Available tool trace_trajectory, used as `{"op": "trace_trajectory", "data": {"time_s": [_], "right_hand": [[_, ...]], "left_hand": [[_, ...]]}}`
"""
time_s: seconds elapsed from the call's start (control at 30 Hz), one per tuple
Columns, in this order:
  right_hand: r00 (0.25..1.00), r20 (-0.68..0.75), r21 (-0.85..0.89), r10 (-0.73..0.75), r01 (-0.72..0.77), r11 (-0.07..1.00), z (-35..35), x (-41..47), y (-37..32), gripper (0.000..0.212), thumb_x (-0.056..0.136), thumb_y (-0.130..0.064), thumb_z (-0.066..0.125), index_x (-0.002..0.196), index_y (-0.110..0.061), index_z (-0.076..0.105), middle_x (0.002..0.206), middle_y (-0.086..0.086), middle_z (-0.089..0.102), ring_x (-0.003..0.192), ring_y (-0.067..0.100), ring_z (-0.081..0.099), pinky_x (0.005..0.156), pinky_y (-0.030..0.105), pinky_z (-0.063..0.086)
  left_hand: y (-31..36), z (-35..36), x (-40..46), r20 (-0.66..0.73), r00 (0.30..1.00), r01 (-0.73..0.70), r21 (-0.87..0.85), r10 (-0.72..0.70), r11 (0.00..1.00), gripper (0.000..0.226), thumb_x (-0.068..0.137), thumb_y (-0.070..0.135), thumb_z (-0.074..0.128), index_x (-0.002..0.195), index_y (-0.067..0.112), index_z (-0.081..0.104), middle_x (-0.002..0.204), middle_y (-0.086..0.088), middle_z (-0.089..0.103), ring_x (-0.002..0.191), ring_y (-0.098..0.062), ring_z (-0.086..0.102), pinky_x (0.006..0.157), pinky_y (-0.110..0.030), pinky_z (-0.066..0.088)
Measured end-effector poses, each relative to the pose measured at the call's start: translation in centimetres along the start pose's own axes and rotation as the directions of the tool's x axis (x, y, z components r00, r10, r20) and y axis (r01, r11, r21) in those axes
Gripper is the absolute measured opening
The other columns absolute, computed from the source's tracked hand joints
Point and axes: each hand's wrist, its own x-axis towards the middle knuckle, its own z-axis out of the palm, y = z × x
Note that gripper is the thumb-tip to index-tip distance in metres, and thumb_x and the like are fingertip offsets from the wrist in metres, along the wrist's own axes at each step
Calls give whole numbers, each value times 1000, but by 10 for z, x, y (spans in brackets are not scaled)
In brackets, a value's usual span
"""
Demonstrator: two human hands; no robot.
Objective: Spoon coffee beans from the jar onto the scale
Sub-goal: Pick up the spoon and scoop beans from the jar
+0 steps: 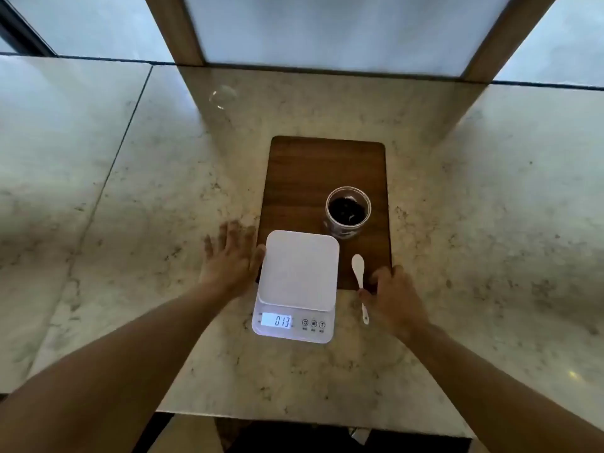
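Observation:
A white digital scale (299,282) sits at the near end of a dark wooden board (323,165), its lit display reading 013 and its platform bare. Behind it to the right stands an open glass jar (348,210) with dark coffee beans inside. A white spoon (359,282) lies flat just right of the scale, bowl pointing away. My left hand (230,259) rests flat on the counter, fingers spread, its thumb touching the scale's left edge. My right hand (390,295) lies next to the spoon's handle, thumb touching it, holding nothing.
The marble counter (130,207) stretches wide on both sides. A clear glass lid (223,95) lies at the back left. Wooden-framed frosted panels stand along the counter's far edge. The near counter edge runs below my forearms.

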Motion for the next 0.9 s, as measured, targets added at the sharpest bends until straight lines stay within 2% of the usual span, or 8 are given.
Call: {"op": "trace_trajectory", "data": {"time_s": [0.13,0.33,0.47,0.53,0.63,0.73,0.83,0.9], "right_hand": [[994,107,4,39,-39,999,6,-1,8,24,92,-39,61,86,-16,59,91,4,62,81,22,61,72,37,53],[998,49,-45,-29,31,999,14,0,17,26,93,-40,60,74,-23,53,77,-4,57,68,14,56,59,28,42],[997,53,198,63,-72,978,15,4,21,27,85,-32,71,64,-20,59,60,-5,63,53,10,59,48,25,41],[996,51,261,77,-88,961,15,5,22,26,84,-30,71,62,-20,62,52,-5,64,50,9,61,45,18,41],[997,-9,306,82,-75,949,15,5,23,27,87,-31,70,62,-24,63,52,-10,64,56,-2,62,45,13,37],[990,-74,440,118,-74,895,9,5,21,24,88,-29,69,65,-23,65,53,-10,65,57,-1,63,44,10,38],[978,-99,552,184,-100,828,-2,9,16,25,89,-32,66,68,-19,67,54,-7,65,49,5,60,46,14,40],[973,-80,652,219,-115,750,-14,16,14,27,92,-30,63,72,-13,67,57,3,68,49,14,62,49,29,47]], "left_hand": [[0,12,2,-117,991,-63,-12,62,998,70,93,54,2,156,24,12,166,-10,7,153,-27,-2,121,-54,-1],[0,29,1,-243,964,-96,52,106,994,62,100,43,17,156,17,16,165,-14,15,153,-29,6,121,-57,4],[-1,29,2,-296,949,-100,54,112,993,59,99,38,22,154,16,23,164,-13,20,153,-27,8,121,-57,8],[-1,29,0,-301,947,-102,46,111,994,59,98,37,23,153,16,26,164,-12,20,153,-26,8,121,-55,7],[0,27,1,-305,947,-95,36,101,995,59,97,36,23,153,17,29,164,-11,20,153,-24,8,122,-54,7],[1,25,-1,-319,943,-94,3,90,996,59,96,36,23,152,18,31,164,-10,21,153,-23,9,122,-52,6],[1,25,-2,-330,940,-102,-15,91,995,59,96,36,23,152,19,32,163,-10,23,153,-23,10,122,-52,6],[0,26,-1,-332,939,-98,-15,87,995,59,96,37,24,152,19,32,163,-10,24,153,-23,10,122,-52,7]]}}
